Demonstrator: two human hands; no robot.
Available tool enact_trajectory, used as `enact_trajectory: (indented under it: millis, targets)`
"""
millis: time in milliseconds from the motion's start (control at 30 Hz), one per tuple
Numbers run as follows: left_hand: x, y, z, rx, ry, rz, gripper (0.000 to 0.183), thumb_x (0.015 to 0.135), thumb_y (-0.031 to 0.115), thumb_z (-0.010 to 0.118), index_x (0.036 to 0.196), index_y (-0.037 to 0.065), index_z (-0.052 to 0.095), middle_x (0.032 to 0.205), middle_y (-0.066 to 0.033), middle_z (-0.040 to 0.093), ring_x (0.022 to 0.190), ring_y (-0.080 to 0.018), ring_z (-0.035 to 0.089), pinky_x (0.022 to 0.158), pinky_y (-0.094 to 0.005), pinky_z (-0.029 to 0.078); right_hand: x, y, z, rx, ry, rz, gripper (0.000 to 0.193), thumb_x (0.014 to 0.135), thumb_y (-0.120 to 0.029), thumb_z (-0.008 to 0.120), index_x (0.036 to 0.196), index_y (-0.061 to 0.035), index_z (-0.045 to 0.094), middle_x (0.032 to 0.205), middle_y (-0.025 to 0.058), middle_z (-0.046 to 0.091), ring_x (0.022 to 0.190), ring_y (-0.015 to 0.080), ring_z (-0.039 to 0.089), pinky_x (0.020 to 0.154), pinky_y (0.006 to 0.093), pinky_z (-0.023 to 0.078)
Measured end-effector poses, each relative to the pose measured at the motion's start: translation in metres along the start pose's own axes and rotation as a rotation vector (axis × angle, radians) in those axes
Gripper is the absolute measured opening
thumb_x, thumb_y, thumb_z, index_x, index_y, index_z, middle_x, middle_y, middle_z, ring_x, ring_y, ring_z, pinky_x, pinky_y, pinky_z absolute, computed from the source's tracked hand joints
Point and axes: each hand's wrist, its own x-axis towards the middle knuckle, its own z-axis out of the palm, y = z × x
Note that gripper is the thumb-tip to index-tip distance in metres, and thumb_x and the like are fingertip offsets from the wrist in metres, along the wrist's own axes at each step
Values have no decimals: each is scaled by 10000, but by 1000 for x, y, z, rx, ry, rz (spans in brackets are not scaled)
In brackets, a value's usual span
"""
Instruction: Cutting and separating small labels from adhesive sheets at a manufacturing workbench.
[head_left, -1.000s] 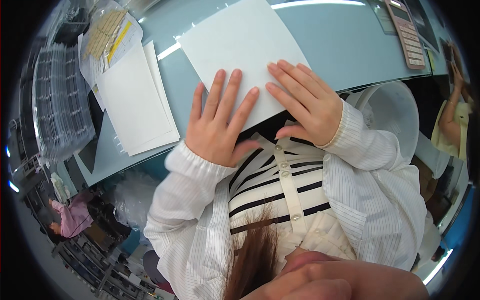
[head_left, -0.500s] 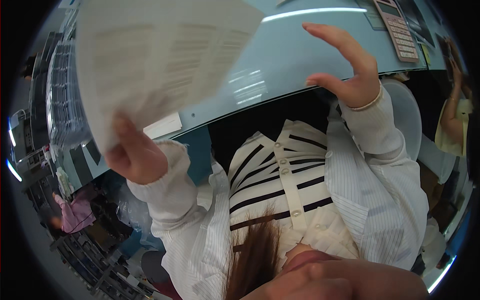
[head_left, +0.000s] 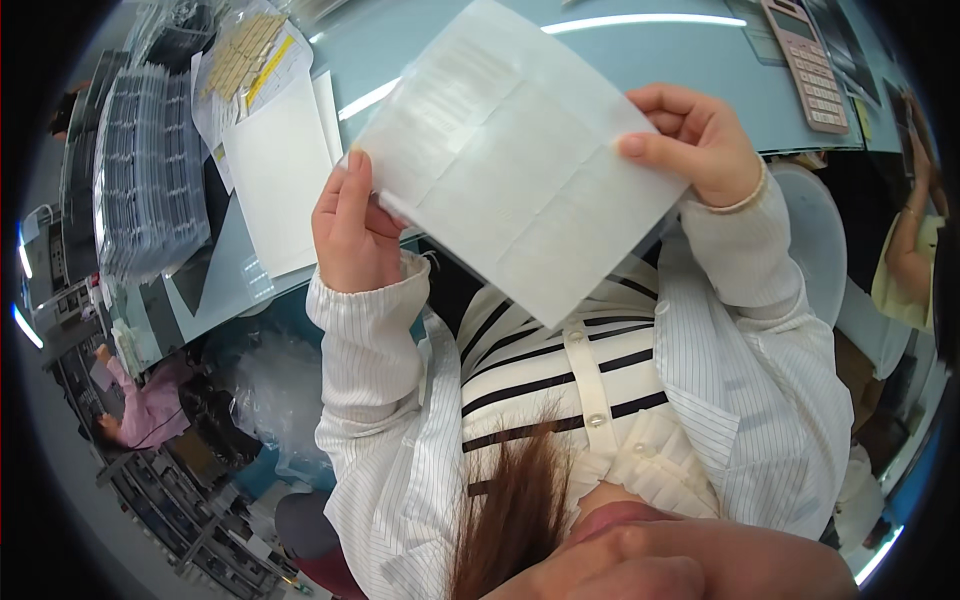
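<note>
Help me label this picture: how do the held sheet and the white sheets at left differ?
The held sheet is between the left hand and right hand; the white sheets lie on the table. The held sheet shows dividing lines and faint marks; the white sheets look plain. Both are pale.

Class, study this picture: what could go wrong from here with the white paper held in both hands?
The white paper is pinched only near its edges by the left hand and right hand, so uneven pulling might crease it.

Its near corner appears beyond the edge of the desk, in front of the striped top; if released, it could slide off.

The left hand appears close to the loose sheets, and might nudge them.
</note>
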Motion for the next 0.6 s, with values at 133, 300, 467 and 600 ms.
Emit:
enact_trajectory:
  millis: [133, 300, 467, 600]
  targets:
    - [-1, 0, 1, -44, -169, -56, 237, 975, 147, 563, 1111, -47, 575, 840, -136, 663, 662, -216, 677, 537, -314, 579, -2, 10, -12, 23, 56, 26, 402, 850, -146, 727, 1194, 15, 596, 1010, 107, 717, 883, 140, 681, 830, 260, 518]
    - [-6, -4, 0, 110, -145, -34, 228, 968, 124, 563, 1126, -40, 579, 809, -128, 655, 645, -227, 681, 542, -316, 579, -9, 16, -16, -7, 16, 50, 400, 856, -142, 723, 1199, 11, 585, 1008, 100, 713, 896, 143, 677, 842, 270, 515]
    - [-8, -6, -1, 141, -162, -31, 223, 962, 126, 575, 1108, -42, 586, 784, -129, 668, 622, -223, 678, 533, -302, 564, -13, 14, -19, -1, -27, 81, 424, 851, -121, 729, 1220, 14, 571, 1044, 96, 702, 932, 144, 667, 860, 275, 508]
    - [-11, -5, -1, 229, -176, 24, 211, 959, 130, 584, 1082, -41, 598, 775, -142, 684, 610, -214, 673, 523, -275, 531, -13, 11, -24, -50, -15, 87, 459, 844, -111, 735, 1245, 22, 555, 1075, 98, 693, 954, 140, 659, 881, 275, 499]
